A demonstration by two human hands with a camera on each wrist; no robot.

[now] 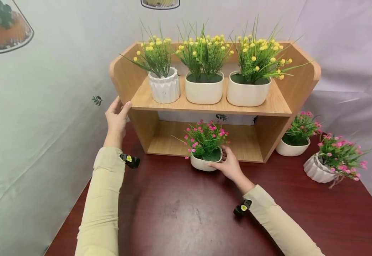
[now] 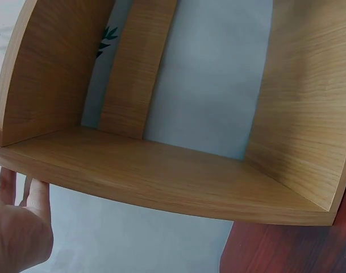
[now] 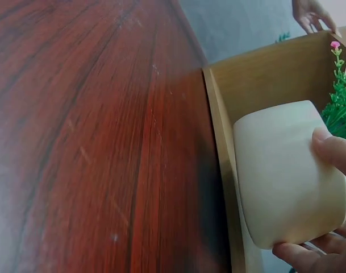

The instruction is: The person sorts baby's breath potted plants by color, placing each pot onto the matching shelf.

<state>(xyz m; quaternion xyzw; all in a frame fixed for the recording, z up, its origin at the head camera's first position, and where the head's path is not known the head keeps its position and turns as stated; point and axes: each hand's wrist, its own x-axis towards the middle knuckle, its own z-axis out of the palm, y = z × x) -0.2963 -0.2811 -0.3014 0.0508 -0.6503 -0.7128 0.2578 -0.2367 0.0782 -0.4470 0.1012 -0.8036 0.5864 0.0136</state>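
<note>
A two-tier wooden shelf [image 1: 210, 108] stands on the dark red table. At its left side panel, my left hand [image 1: 117, 115] holds the front edge, thumb at the front and fingers along the outer face; in the left wrist view the hand [image 2: 22, 222] shows at the lower left. My right hand [image 1: 229, 164] grips the right end of a cream oval pot [image 1: 202, 164] with pink flowers [image 1: 206, 137], in front of the lower tier. From the right wrist view, the thumb lies on the pot's wall and the fingers curl under its end.
On the upper tier stand a ribbed white pot [image 1: 164, 87] and two cream oval pots, all with yellow flowers. Right of the shelf are another cream pot [image 1: 292, 148] and a tilted ribbed pot [image 1: 319, 170], both with pink flowers. White fabric [image 1: 51, 96] hangs behind and at the left.
</note>
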